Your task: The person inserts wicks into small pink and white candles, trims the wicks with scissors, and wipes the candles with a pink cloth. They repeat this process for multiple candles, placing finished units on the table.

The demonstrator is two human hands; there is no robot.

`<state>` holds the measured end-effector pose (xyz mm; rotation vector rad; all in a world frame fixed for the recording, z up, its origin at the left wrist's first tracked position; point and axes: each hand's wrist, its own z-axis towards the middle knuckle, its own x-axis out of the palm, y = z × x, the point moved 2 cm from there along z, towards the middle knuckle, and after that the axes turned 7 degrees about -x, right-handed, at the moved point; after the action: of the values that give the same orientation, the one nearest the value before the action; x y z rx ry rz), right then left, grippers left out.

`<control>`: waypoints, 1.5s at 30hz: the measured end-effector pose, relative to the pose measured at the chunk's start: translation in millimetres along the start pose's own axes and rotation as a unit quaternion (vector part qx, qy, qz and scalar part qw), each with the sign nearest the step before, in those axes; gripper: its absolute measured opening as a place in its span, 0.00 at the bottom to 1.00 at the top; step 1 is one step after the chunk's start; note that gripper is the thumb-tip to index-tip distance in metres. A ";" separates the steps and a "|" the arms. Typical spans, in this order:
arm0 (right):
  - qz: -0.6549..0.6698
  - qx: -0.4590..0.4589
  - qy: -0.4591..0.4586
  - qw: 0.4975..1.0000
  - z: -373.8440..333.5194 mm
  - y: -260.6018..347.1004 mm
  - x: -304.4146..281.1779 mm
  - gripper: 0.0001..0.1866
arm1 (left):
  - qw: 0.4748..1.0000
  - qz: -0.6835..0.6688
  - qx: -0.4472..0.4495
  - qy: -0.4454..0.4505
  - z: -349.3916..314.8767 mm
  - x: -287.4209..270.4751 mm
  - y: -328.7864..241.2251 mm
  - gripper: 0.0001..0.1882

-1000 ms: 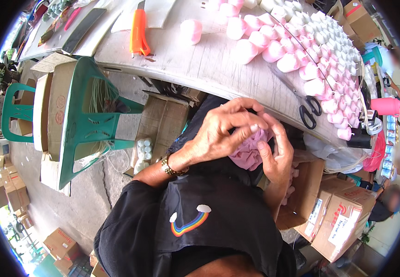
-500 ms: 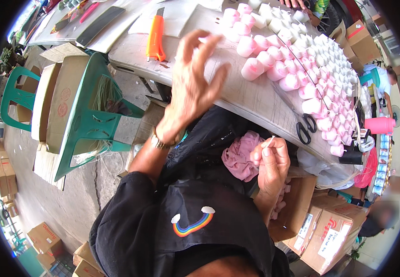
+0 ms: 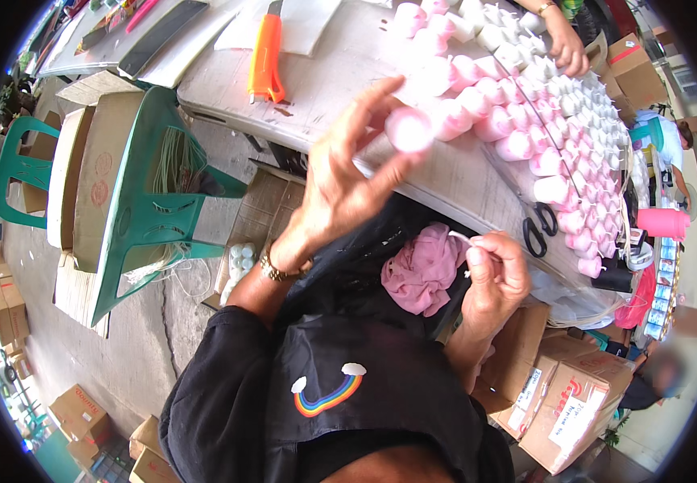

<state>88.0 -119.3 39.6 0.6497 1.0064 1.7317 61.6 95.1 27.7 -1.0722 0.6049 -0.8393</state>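
Observation:
My left hand (image 3: 340, 169) is raised over the near edge of the table. Between its thumb and fingers is a pink candle (image 3: 409, 130), its round pale end turned up toward me. My right hand (image 3: 495, 278), lower and nearer my body, pinches a short white wick (image 3: 459, 237) between thumb and fingertips. A crumpled pink cloth (image 3: 422, 272) lies on my lap beside that hand. Many pink candles (image 3: 516, 145) and white candles (image 3: 586, 101) stand close together on the table, with wicks sticking up.
Black-handled scissors (image 3: 538, 229) lie at the table's edge, and an orange cutter knife (image 3: 265, 68) lies further left. Another person's hand (image 3: 566, 48) reaches over the white candles. A green chair (image 3: 151, 205) stands left; an open cardboard box (image 3: 517, 354) is at my right.
My left hand was empty over the table and now holds a pink candle, drawn nearer the edge. My right hand has shifted slightly right with the wick. The other person's hand reaches further in.

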 end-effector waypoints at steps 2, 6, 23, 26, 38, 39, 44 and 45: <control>-0.030 -0.036 -0.004 0.999 7.8 0.6 6.9 0.08 | 0.994 -0.102 -0.021 0.040 -12.3 4.0 -2.4 0.41; -0.068 -0.107 0.027 0.992 18.3 4.9 17.8 0.10 | 0.989 -0.126 -0.005 0.072 -24.1 3.0 -3.4 0.42; -0.327 -0.213 0.035 0.920 4.0 28.5 24.3 0.10 | 0.598 -0.692 -0.372 0.162 -58.3 27.4 5.7 0.30; -0.346 -0.240 0.045 0.906 5.6 28.1 26.0 0.10 | 0.568 -0.711 -0.378 0.171 -59.6 31.4 6.5 0.30; -0.371 -0.274 0.062 0.885 8.2 20.2 28.0 0.09 | 0.643 -0.654 -0.369 0.149 -56.3 33.5 9.6 0.31; -0.372 -0.265 0.068 0.887 8.0 20.8 27.2 0.09 | 0.651 -0.648 -0.366 0.150 -56.0 33.3 10.3 0.31; -0.382 -0.228 0.075 0.892 6.2 22.0 25.7 0.10 | 0.678 -0.626 -0.348 0.164 -56.7 32.5 12.9 0.30; -0.381 -0.226 0.075 0.894 6.3 21.4 26.4 0.10 | 0.678 -0.629 -0.342 0.167 -57.2 32.5 12.8 0.30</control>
<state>73.0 -96.1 60.4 -0.1837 0.7636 1.2349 39.0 42.1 -6.6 -2.1123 0.4081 -2.1643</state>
